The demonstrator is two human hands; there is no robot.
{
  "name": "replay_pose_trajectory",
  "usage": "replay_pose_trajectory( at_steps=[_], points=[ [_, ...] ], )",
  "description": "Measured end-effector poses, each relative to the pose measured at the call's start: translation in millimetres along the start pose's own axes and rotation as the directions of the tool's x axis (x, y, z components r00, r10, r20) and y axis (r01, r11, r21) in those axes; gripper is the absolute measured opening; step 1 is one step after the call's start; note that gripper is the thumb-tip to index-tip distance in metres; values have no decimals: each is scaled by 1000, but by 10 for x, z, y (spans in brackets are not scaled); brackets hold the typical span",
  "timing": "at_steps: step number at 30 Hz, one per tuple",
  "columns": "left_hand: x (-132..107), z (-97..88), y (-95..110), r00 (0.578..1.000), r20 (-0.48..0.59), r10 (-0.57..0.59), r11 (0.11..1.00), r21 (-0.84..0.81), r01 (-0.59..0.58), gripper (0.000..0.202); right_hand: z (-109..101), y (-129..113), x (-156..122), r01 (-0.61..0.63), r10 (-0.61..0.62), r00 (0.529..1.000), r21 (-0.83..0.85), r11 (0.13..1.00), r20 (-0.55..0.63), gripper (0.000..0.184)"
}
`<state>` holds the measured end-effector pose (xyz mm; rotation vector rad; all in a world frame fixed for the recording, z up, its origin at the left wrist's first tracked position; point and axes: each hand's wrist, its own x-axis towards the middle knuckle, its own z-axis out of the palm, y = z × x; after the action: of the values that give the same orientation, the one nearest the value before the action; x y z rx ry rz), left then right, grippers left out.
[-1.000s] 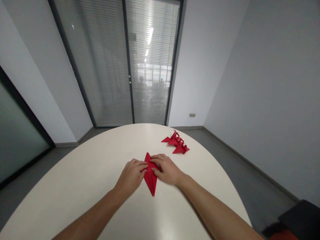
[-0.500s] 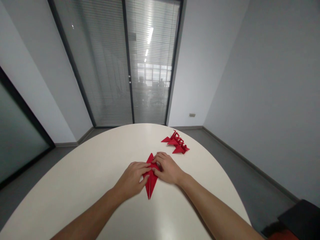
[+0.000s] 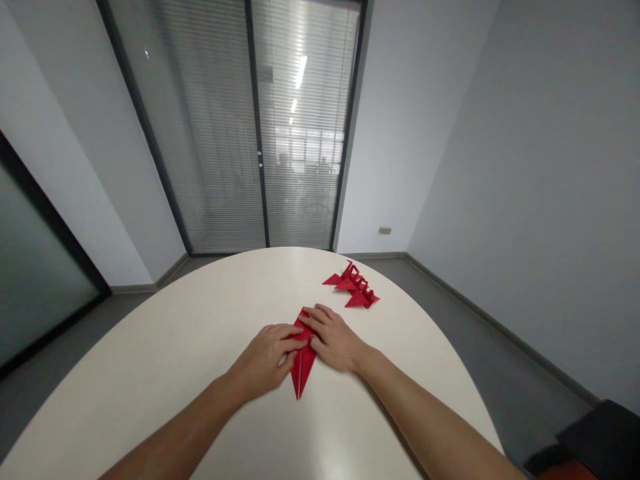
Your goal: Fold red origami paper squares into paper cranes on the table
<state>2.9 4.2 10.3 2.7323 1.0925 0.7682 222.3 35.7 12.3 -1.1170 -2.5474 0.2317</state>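
Observation:
A red folded paper (image 3: 303,369), long and pointed toward me, lies on the round white table (image 3: 175,360). My left hand (image 3: 264,355) rests on its left side, fingers curled and pressing its upper part. My right hand (image 3: 334,340) covers the upper right side, fingertips meeting the left hand's over the paper's top. Only the paper's lower point and a bit of its tip show between the hands.
A small heap of red folded paper pieces (image 3: 354,287) sits farther back on the right of the table. The table edge curves away on the right. A dark object (image 3: 595,437) stands on the floor at the lower right. Glass doors with blinds (image 3: 260,133) face me.
The red paper has turned a little, its near point swinging left. My right fingers have slid left across its top. The heap of pieces has stayed put.

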Motion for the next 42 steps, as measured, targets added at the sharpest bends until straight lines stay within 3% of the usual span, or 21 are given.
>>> replay_pose_trajectory(
  at_steps=[9, 13, 17, 21, 26, 31, 36, 42],
  points=[
    [-12, -10, 2, 999, 14, 37, 999, -28, -36, 41, 47, 40, -1, -249, 248, 968, -28, 968, -25, 58],
    [2, -1, 27, 1000, 7, 17, 1000, -14, -17, 41, 21, 29, 13, -141, 141, 986, -1, 990, -88, 54],
    [12, 15, 27, 996, -35, -78, 996, 49, 80, 38, -7, -1, 28, 1, 6, 993, 55, 999, -115, 41],
    [20, 12, -8, 984, -88, -156, 983, 84, 164, 35, -19, -15, 25, 31, -23, 994, 82, 996, -105, 45],
    [29, -20, -28, 982, -86, -167, 982, 73, 173, 33, -40, -17, 19, 71, -60, 993, 97, 993, -106, 52],
    [20, -25, 14, 976, -95, -197, 980, 23, 200, 25, -66, -25, 42, 122, -100, 981, 132, 984, -164, 30],
    [18, -33, 35, 987, -47, -155, 987, -53, 152, 22, -127, -75, 52, 92, -66, 976, 117, 989, -208, 13],
    [29, -67, 39, 989, -10, -148, 982, -120, 146, 19, -142, -87, 63, 13, 4, 980, 87, 996, -197, 10]
  ],
)
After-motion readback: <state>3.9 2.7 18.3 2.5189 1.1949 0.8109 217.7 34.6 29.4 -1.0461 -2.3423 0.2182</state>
